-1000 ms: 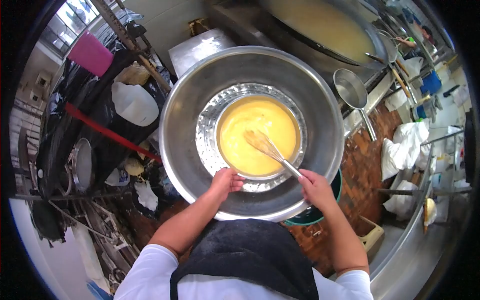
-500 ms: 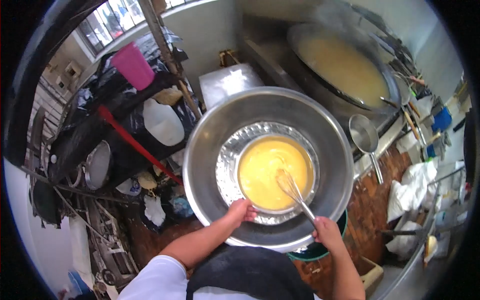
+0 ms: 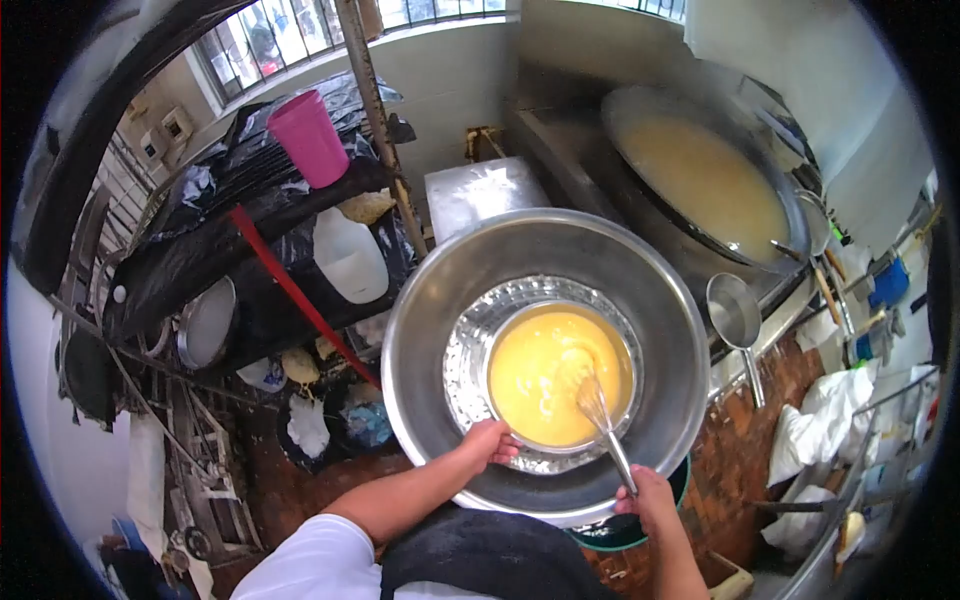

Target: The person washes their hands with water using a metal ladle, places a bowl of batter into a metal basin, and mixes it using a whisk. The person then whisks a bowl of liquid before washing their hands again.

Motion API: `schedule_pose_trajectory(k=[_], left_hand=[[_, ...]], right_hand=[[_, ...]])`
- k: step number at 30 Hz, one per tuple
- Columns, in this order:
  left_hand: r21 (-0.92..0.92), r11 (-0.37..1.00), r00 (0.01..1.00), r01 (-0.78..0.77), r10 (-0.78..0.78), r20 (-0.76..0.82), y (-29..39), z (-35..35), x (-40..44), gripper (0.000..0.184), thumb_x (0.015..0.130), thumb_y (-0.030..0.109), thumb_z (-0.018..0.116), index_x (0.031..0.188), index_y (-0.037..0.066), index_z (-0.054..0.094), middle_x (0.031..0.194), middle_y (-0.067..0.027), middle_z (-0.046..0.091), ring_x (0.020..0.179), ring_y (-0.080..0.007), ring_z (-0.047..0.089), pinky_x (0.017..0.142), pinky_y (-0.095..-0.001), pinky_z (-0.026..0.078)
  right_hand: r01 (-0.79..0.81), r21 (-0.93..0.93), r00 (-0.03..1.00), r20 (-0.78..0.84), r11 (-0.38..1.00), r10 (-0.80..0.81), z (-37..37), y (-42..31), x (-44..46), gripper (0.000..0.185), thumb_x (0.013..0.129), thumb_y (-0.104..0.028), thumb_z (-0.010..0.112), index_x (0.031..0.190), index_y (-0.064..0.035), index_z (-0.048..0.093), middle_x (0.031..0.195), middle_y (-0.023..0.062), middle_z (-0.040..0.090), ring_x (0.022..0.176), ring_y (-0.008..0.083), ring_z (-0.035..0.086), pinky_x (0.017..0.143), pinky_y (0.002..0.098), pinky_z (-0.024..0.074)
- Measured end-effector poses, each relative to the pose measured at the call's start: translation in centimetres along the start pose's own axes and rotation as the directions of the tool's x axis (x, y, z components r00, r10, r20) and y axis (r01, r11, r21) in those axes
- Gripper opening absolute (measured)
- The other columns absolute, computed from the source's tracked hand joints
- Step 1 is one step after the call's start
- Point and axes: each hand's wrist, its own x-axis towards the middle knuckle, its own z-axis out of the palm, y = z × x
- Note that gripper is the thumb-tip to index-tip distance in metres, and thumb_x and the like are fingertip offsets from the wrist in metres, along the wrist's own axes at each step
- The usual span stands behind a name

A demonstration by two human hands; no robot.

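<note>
My right hand (image 3: 650,497) is closed around the handle of a wire whisk (image 3: 606,430), its wires dipped in a thick yellow mixture (image 3: 540,375). The mixture fills a smaller metal bowl (image 3: 637,385), which sits inside a large, wide steel basin (image 3: 420,350). With fingers curled, my left hand (image 3: 490,443) holds the near left rim of the smaller bowl. A band of shiny, dimpled metal (image 3: 465,370) shows around the smaller bowl inside the basin.
A large pan of cloudy, steaming liquid (image 3: 700,185) stands at the back right. A long-handled saucepan (image 3: 735,310) lies right of the basin. To the left are a pink bucket (image 3: 308,140), a cut white jug (image 3: 350,257) and a red bar (image 3: 300,300). Below the basin shows a green-rimmed tub (image 3: 615,543).
The view has tilted, so everything sits lower and slightly right. The whisk has shifted a little within the yellow mixture. Both hands keep their holds.
</note>
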Motion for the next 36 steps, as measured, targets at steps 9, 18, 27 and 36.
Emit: schedule_pose_trajectory(k=[9, 18, 27, 36], left_hand=[[0.019, 1.000, 1.000, -0.006, 0.006, 0.010, 0.1, 0.1, -0.1, 0.023, 0.087, 0.015, 0.046, 0.103, -0.001, 0.051, 0.085, -0.0110, 0.066, 0.058, -0.0131, 0.061, 0.049, -0.0264, 0.050], [0.022, 1.000, 1.000, 0.003, -0.003, 0.009, -0.2, 0.0, 0.2, 0.024, 0.086, 0.017, 0.046, 0.102, 0.000, 0.052, 0.085, -0.0113, 0.066, 0.059, -0.0135, 0.060, 0.050, -0.0276, 0.050], [0.033, 0.999, 1.000, 0.019, -0.019, 0.018, -0.5, -0.4, 0.8, 0.025, 0.086, 0.016, 0.046, 0.103, -0.001, 0.052, 0.088, -0.0119, 0.066, 0.060, -0.0138, 0.061, 0.051, -0.0267, 0.050], [0.039, 0.999, 1.000, -0.008, 0.009, -0.012, 0.3, 0.3, -0.5, 0.025, 0.088, 0.017, 0.046, 0.102, -0.002, 0.054, 0.085, -0.0110, 0.066, 0.060, -0.0138, 0.061, 0.048, -0.0266, 0.050]], right_hand=[[0.264, -0.947, 0.762, 0.088, 0.184, -0.642, 1.5, -1.3, -2.1, 0.035, 0.083, -0.022, 0.061, 0.117, -0.0147, 0.060, 0.088, 0.0163, 0.063, 0.083, 0.0333, 0.060, 0.068, 0.0425, 0.0490], [0.198, -0.293, 0.970, -0.079, 0.935, -0.230, -1.1, -0.3, -0.2, 0.031, 0.092, -0.022, 0.053, 0.115, -0.0013, 0.059, 0.065, 0.0038, 0.058, 0.050, 0.0095, 0.054, 0.048, 0.0254, 0.0453], [0.362, -0.879, 0.719, 0.050, 0.312, -0.693, 0.7, -1.1, -2.6, 0.029, 0.082, -0.022, 0.062, 0.109, -0.0107, 0.064, 0.091, 0.0147, 0.064, 0.088, 0.0329, 0.060, 0.074, 0.0400, 0.0489], [0.310, -0.877, 0.737, -0.023, 0.367, -0.676, 0.2, -0.6, -1.9, 0.031, 0.082, -0.022, 0.062, 0.109, -0.0077, 0.062, 0.091, 0.0154, 0.062, 0.083, 0.0345, 0.061, 0.074, 0.0413, 0.0488]])
